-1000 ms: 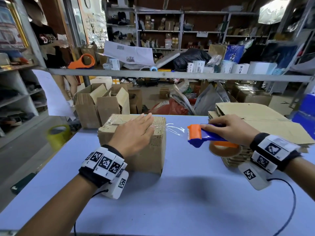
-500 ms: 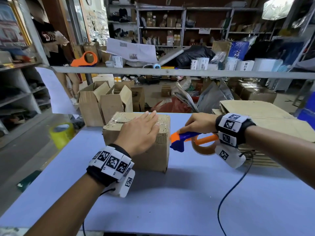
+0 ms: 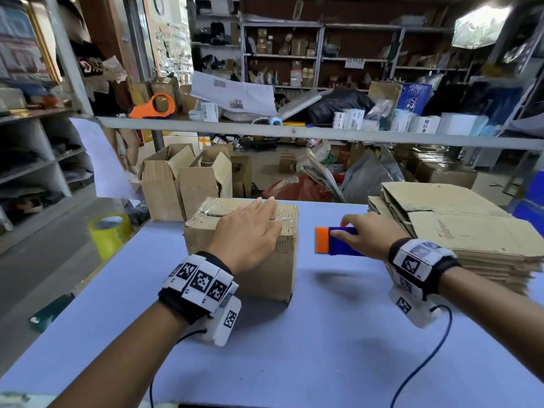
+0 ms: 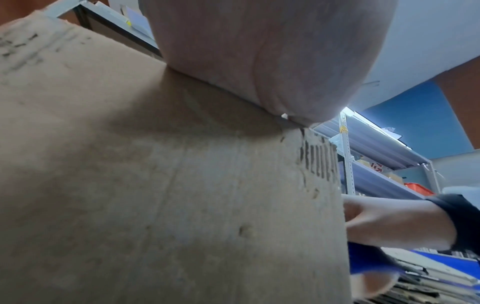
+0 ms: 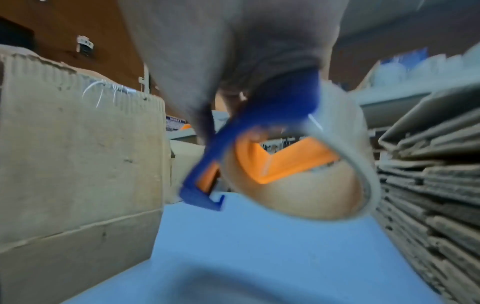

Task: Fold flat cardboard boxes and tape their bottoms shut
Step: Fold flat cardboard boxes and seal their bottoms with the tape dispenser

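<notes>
Right now the left hand (image 3: 250, 231) lies flat on top of the box (image 3: 241, 254), fingers straight and close together, pressing the taped flaps. Box sits on the blue table (image 3: 294, 348), near its far edge, taped side up; clear tape (image 3: 282, 220) runs across the top and wrinkles at the right edge. Right hand (image 3: 368, 240) grips the dispenser (image 3: 335, 241), fingers curled round its blue handle, held just above the table between the box and the stack of flat boxes (image 3: 459, 231). Dispenser is apart from the box, no tape strand visible between them, so the strip looks cut.

Risks, judged from this: the tape end at the right edge looks crumpled and may not be stuck down the side wall, so the seam could lift if it isn't rubbed flat. Box cardboard looks worn and ragged at the corner, so adhesion may be weak there. Swinging the dispenser back could clip the stack, which sits just beside it. Lifting the left hand early could let the flaps spring.
</notes>
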Demonstrator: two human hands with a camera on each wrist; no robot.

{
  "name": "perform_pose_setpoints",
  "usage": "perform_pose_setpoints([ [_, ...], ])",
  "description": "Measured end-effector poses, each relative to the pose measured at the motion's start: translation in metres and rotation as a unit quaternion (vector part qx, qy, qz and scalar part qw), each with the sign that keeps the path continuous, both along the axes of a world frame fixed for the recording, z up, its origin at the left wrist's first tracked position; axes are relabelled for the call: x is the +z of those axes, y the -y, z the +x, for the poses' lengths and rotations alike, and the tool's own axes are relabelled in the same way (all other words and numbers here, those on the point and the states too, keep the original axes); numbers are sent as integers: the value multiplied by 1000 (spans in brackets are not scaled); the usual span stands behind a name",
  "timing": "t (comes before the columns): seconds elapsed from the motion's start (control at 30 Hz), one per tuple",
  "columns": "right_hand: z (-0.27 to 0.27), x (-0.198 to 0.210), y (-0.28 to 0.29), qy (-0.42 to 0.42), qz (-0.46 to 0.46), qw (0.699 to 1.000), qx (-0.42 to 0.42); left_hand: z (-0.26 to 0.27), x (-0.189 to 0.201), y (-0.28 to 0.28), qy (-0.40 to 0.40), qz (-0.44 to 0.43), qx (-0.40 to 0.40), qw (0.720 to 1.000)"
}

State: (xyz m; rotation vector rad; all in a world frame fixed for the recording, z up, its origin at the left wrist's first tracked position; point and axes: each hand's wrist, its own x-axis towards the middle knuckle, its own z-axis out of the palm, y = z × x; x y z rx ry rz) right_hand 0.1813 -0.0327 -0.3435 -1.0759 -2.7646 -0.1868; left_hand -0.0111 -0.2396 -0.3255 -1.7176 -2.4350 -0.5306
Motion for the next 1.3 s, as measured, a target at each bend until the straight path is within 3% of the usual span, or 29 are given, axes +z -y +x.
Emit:
perform_pose_setpoints([
  [0.1, 7, -23, 2, 0, -38, 999, -7, 1, 3, 1, 3, 13, 11, 1000],
  [0.17, 7, -45, 11, 44, -82, 995, -24, 1, 5, 2, 18, 15, 1, 1000],
  [0.27, 4, -52, 24, 88, 20, 993, -77, -4, 11, 3, 85, 10, -39, 996],
  [0.3, 0, -42, 30, 43, 47, 994, -87, -8, 15, 4, 117, 27, -57, 991],
  [0.37, -12, -14, 45, -124, 31, 990, -55, -16, 24, 9, 156, 94, -75, 980],
  [0.47, -43, 30, 75, -316, -92, 944, 13, -42, 34, 16, 139, 160, -2, 977],
  [0.57, -74, 51, 107, -296, -197, 934, 21, -73, 32, 26, 187, 85, 120, 971],
  [0.67, -94, 43, 125, -262, -291, 920, -8, -81, 16, 34, 317, 43, 142, 937],
  [0.77, -102, 26, 131, -347, -370, 861, -35, -83, 6, 34, 371, 93, 132, 915],
  [0.9, -105, 15, 130, -455, -475, 750, -70, -85, 3, 37, 386, 107, 143, 905],
  [1.07, -97, 5, 128, -506, -557, 656, -50, -81, 2, 44, 427, 135, 132, 884],
  [1.23, -87, -14, 138, -508, -661, 553, -11, -75, -1, 51, 548, 172, 156, 803],
  [1.3, -85, -26, 142, -511, -664, 545, -23, -74, -5, 52, 565, 181, 170, 787],
])
